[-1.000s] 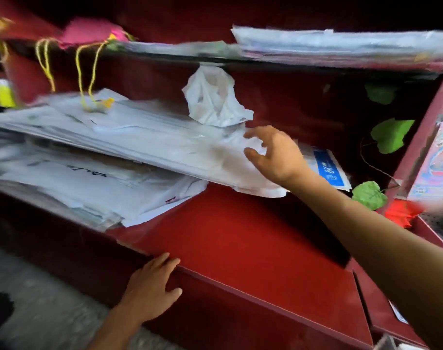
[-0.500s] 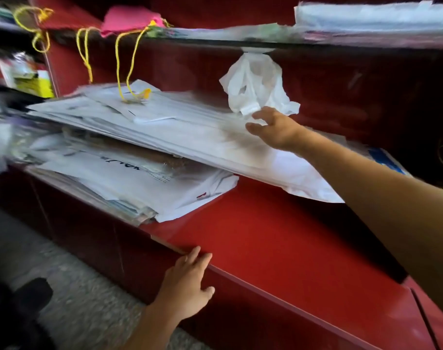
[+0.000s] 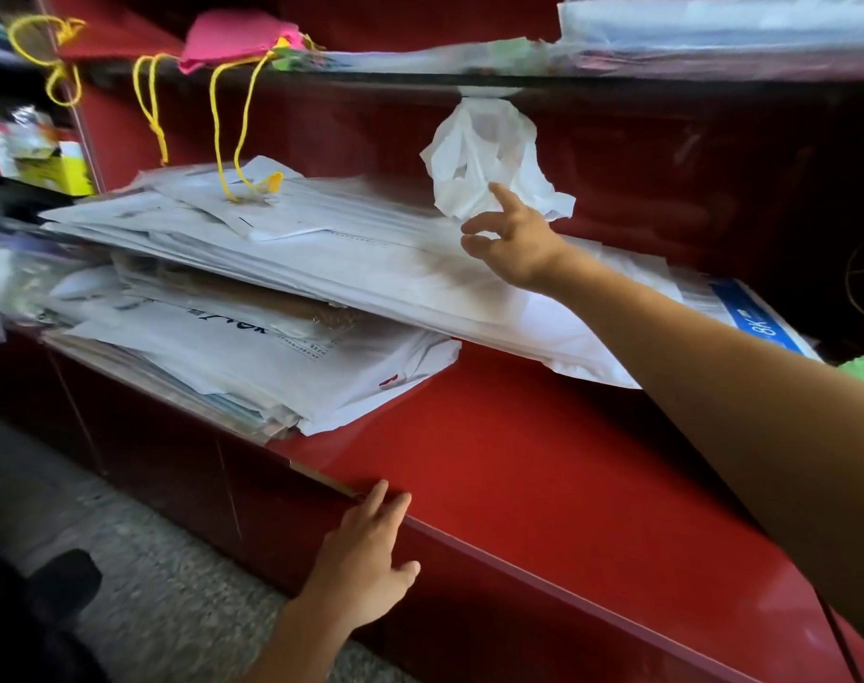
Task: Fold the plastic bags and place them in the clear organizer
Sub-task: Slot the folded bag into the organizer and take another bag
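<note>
White plastic bag (image 3: 489, 160) hanging under the shelf, your right hand (image 3: 511, 244) now risen, fingers spread, index touching it, left hand (image 3: 366, 559) still flat on the red counter (image 3: 543, 460).

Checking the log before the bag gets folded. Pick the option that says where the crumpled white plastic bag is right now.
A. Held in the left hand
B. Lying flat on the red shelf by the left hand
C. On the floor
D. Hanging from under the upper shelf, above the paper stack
D: the crumpled white plastic bag hangs from the underside of the upper shelf over the paper stack, with the right hand reaching up at its lower edge.
</note>
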